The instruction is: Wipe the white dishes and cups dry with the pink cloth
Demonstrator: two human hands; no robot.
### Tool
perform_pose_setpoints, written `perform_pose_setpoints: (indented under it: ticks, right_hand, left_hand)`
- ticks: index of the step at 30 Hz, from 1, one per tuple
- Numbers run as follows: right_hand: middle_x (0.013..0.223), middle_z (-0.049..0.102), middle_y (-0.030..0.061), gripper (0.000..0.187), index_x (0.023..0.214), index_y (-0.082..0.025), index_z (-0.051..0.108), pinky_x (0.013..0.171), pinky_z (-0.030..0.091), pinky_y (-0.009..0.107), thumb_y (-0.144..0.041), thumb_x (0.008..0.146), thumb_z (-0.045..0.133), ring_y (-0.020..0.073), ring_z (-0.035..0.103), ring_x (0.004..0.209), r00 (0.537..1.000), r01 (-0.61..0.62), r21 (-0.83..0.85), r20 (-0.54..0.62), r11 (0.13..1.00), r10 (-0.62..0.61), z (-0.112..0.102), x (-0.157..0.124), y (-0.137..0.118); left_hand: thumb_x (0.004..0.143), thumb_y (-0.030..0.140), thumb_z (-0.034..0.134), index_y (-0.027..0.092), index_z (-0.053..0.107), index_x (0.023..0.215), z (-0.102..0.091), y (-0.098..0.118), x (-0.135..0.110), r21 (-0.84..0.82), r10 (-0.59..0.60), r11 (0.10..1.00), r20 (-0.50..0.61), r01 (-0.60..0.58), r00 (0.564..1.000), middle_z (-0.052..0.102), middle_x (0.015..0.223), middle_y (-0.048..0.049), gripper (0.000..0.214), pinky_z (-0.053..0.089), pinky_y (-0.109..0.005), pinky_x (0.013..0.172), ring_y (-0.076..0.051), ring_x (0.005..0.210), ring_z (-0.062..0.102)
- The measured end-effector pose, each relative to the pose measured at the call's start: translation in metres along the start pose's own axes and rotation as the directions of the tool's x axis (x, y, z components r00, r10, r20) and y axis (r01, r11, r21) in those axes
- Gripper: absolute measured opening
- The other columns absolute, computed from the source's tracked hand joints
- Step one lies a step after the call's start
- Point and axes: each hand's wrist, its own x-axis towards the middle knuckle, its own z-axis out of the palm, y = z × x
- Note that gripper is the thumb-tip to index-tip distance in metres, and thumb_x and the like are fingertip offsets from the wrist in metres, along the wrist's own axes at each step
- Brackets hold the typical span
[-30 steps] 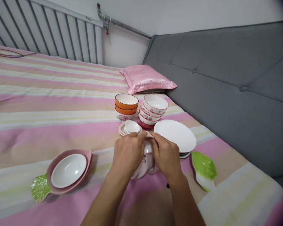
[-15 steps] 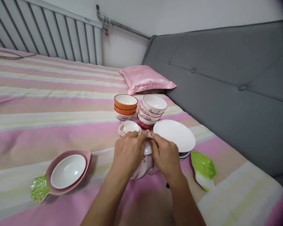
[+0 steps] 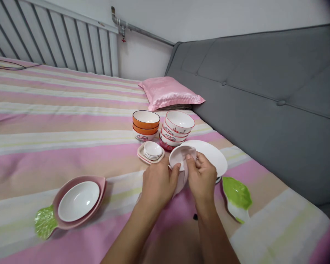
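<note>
A small white dish (image 3: 176, 156) is held up between my two hands, its hollow side tilted toward me. My left hand (image 3: 160, 179) grips its left side, thumb over the near rim. With thumb and fingers, my right hand (image 3: 201, 175) pinches a pale pink cloth (image 3: 193, 153) over the dish's right edge; the cloth also hangs below it. Just beyond my left hand, a stack of small white dishes (image 3: 153, 149) rests on a pale pink-rimmed tray (image 3: 142, 157). A large white plate (image 3: 216, 158) lies behind my right hand, on top of other plates.
Stacked orange and white bowls (image 3: 146, 123) stand beside red-rimmed bowls (image 3: 178, 126) farther back. To the left, a white bowl (image 3: 78, 201) sits in a pink radish-shaped dish (image 3: 102, 183). A green leaf-shaped dish (image 3: 237, 193) lies right. Behind are a pink pillow (image 3: 170, 91) and grey headboard (image 3: 253, 69).
The small dish has turned so its hollow side shows. My right hand has moved slightly right, bringing the cloth over the rim; my left hand has rotated with its thumb on the near edge.
</note>
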Motion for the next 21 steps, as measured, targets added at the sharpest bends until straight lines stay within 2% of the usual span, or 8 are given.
perform_pose_setpoints:
  ticks: [5, 10, 15, 21]
  right_hand:
    - [0.072, 0.068, 0.0033, 0.027, 0.093, -0.013, 0.065, 0.054, 0.041, 0.021, -0.033, 0.084, 0.049, 0.0139, 0.057, 0.058, 0.999, 0.034, -0.029, 0.022, 0.999, -0.033, 0.001, 0.000, 0.000]
    - [0.078, 0.069, 0.0050, 0.029, 0.098, -0.015, 0.065, 0.062, 0.044, 0.024, -0.033, 0.086, 0.046, 0.0159, 0.060, 0.064, 0.993, 0.112, -0.121, 0.044, 0.986, -0.107, 0.002, -0.003, 0.001]
    - [0.083, 0.071, 0.0062, 0.030, 0.102, -0.017, 0.065, 0.068, 0.045, 0.026, -0.031, 0.087, 0.043, 0.0174, 0.062, 0.070, 0.977, 0.214, -0.227, 0.059, 0.950, -0.206, 0.002, -0.003, 0.001]
    - [0.089, 0.072, 0.0064, 0.031, 0.109, -0.018, 0.063, 0.069, 0.045, 0.026, -0.026, 0.089, 0.040, 0.0191, 0.066, 0.078, 0.947, 0.319, -0.327, 0.136, 0.889, -0.290, 0.002, -0.001, 0.002]
  left_hand:
    - [0.091, 0.033, 0.033, 0.018, 0.058, 0.091, -0.001, 0.000, 0.000, 0.117, -0.002, 0.993, 0.004, 0.001, 1.000, 0.068, 0.078, -0.0074, 0.030, 0.032, -0.028, 0.057, -0.022, 0.072, 0.063]
    - [0.091, 0.031, 0.030, 0.017, 0.057, 0.093, -0.004, -0.004, 0.002, 0.185, -0.019, 0.983, 0.025, 0.014, 1.000, 0.068, 0.078, -0.0086, 0.030, 0.033, -0.029, 0.057, -0.024, 0.073, 0.063]
    - [0.091, 0.029, 0.028, 0.017, 0.056, 0.092, -0.009, -0.008, 0.004, 0.260, -0.018, 0.966, 0.058, 0.002, 0.998, 0.067, 0.076, -0.0095, 0.030, 0.036, -0.031, 0.057, -0.026, 0.072, 0.064]
    - [0.090, 0.027, 0.029, 0.016, 0.055, 0.092, -0.013, -0.013, 0.005, 0.329, -0.016, 0.944, 0.109, -0.021, 0.994, 0.068, 0.077, -0.0111, 0.029, 0.041, -0.033, 0.059, -0.028, 0.073, 0.065]
